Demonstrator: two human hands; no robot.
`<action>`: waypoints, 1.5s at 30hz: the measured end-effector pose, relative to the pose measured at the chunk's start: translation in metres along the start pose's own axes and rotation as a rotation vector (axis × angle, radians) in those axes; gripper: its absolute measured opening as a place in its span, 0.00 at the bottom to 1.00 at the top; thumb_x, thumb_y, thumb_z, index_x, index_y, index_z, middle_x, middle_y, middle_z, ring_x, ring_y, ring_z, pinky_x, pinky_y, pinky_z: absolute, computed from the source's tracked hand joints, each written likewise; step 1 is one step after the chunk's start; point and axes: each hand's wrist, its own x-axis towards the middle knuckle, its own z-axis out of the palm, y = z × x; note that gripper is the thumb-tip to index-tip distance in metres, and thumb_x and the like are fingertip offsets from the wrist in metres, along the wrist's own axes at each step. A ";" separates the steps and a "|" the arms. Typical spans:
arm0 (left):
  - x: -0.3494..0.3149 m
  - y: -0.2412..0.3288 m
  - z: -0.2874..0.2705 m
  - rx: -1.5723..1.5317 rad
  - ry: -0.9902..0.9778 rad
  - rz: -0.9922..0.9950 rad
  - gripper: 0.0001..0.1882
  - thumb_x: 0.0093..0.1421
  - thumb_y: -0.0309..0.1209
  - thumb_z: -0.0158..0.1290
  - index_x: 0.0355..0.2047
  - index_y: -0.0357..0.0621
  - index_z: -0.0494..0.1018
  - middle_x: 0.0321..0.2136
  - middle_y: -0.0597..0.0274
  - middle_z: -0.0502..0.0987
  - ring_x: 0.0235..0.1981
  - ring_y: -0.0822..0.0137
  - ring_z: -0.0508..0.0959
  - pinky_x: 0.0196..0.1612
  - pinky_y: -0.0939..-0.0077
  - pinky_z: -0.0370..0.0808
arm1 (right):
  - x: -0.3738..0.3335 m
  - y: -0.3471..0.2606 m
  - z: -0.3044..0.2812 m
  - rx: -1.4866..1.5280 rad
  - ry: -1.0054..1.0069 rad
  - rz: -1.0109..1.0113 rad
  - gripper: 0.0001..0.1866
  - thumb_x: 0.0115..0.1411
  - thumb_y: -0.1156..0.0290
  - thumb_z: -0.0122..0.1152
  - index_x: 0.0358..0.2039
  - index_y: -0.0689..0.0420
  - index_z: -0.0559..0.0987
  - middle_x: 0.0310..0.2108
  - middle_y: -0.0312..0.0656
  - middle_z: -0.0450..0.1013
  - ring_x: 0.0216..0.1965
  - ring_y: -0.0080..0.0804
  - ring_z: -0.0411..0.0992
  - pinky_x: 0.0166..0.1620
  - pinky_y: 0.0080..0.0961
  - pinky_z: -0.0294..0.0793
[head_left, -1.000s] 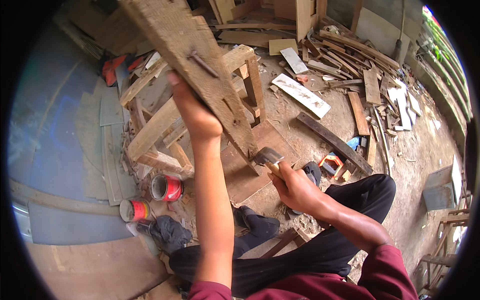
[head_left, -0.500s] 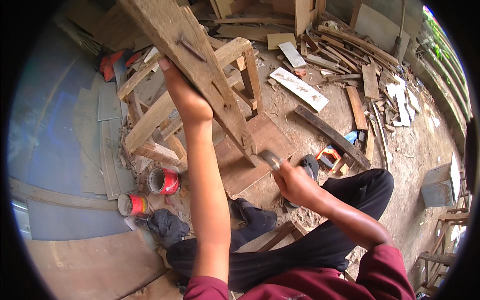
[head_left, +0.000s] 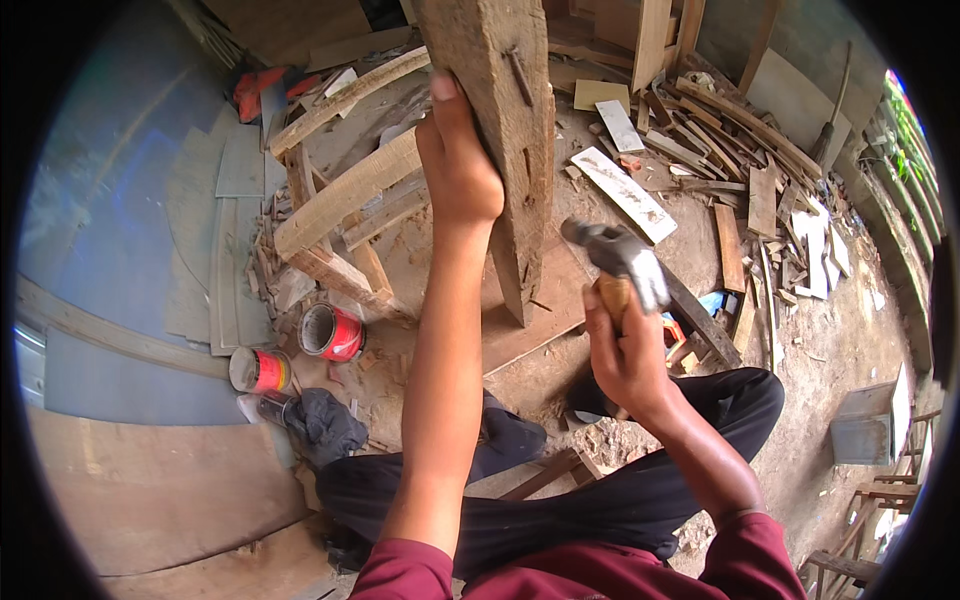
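My left hand (head_left: 462, 165) is wrapped round the left edge of a rough wooden beam (head_left: 522, 205), its thumb pointing up along the side. The beam stands up at a slant, its lower end over a brown board (head_left: 555, 290) on the floor. From its face sticks a bent, rusty nail (head_left: 519, 76); a second nail (head_left: 540, 304) juts out near the bottom end. My right hand (head_left: 632, 355) is closed on the wooden handle of a claw hammer (head_left: 618, 250). The hammer head is raised to the right of the beam, apart from it and slightly blurred.
A wooden frame (head_left: 350, 192) stands behind my left arm. Two red paint cans (head_left: 345, 336) and a black plastic bag (head_left: 322, 424) are at the left. A dark plank (head_left: 705, 320), a white board (head_left: 622, 192) and a scrap wood heap (head_left: 700, 125) lie to the right.
The hammer has moved up and right, away from the beam's lower end. The beam has swung more upright, its top shifting right along with my left hand; the view has also shifted.
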 end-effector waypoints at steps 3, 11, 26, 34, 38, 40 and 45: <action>0.006 0.000 0.004 -0.114 -0.065 -0.017 0.30 0.72 0.57 0.32 0.48 0.43 0.70 0.36 0.64 0.75 0.35 0.71 0.74 0.40 0.76 0.73 | -0.031 0.070 0.016 -0.111 -0.079 0.013 0.09 0.65 0.76 0.53 0.44 0.67 0.71 0.20 0.59 0.71 0.23 0.58 0.74 0.25 0.43 0.68; 0.008 -0.014 -0.010 -0.050 -0.079 -0.041 0.33 0.71 0.59 0.30 0.49 0.44 0.71 0.36 0.62 0.76 0.35 0.71 0.76 0.38 0.74 0.74 | -0.014 0.036 0.014 0.016 0.093 -0.056 0.04 0.68 0.75 0.51 0.36 0.62 0.70 0.16 0.38 0.66 0.18 0.23 0.66 0.20 0.27 0.62; 0.006 -0.014 -0.001 -0.213 0.117 -0.065 0.37 0.72 0.57 0.34 0.29 0.35 0.78 0.22 0.63 0.78 0.24 0.74 0.72 0.30 0.75 0.69 | -0.024 0.043 0.018 -0.183 -0.122 0.288 0.13 0.65 0.69 0.58 0.26 0.64 0.74 0.14 0.52 0.69 0.13 0.39 0.69 0.18 0.37 0.62; 0.010 -0.011 -0.019 -0.095 -0.063 -0.100 0.34 0.71 0.59 0.29 0.52 0.43 0.71 0.39 0.63 0.77 0.38 0.72 0.77 0.42 0.74 0.76 | -0.051 0.058 0.018 -0.221 -0.291 0.379 0.10 0.67 0.68 0.56 0.35 0.63 0.71 0.17 0.45 0.64 0.19 0.26 0.65 0.24 0.30 0.64; 0.007 -0.003 -0.035 -0.006 0.073 0.094 0.36 0.70 0.62 0.29 0.50 0.44 0.70 0.38 0.60 0.76 0.38 0.70 0.77 0.40 0.71 0.77 | -0.078 0.042 0.010 0.045 -0.044 0.352 0.08 0.71 0.68 0.52 0.34 0.57 0.70 0.18 0.27 0.63 0.18 0.13 0.59 0.21 0.17 0.59; 0.007 -0.001 -0.054 -0.059 0.344 0.046 0.40 0.66 0.68 0.28 0.46 0.42 0.70 0.33 0.58 0.74 0.35 0.67 0.77 0.36 0.68 0.78 | -0.099 0.055 0.017 0.246 0.031 0.486 0.10 0.70 0.65 0.54 0.33 0.55 0.68 0.18 0.27 0.63 0.15 0.11 0.58 0.17 0.15 0.57; -0.057 0.023 -0.130 -0.216 0.700 -0.072 0.48 0.61 0.73 0.24 0.44 0.35 0.66 0.33 0.56 0.69 0.30 0.63 0.71 0.35 0.64 0.74 | -0.145 0.093 0.024 0.520 0.110 0.830 0.12 0.70 0.60 0.55 0.34 0.52 0.67 0.17 0.27 0.60 0.12 0.13 0.57 0.13 0.16 0.54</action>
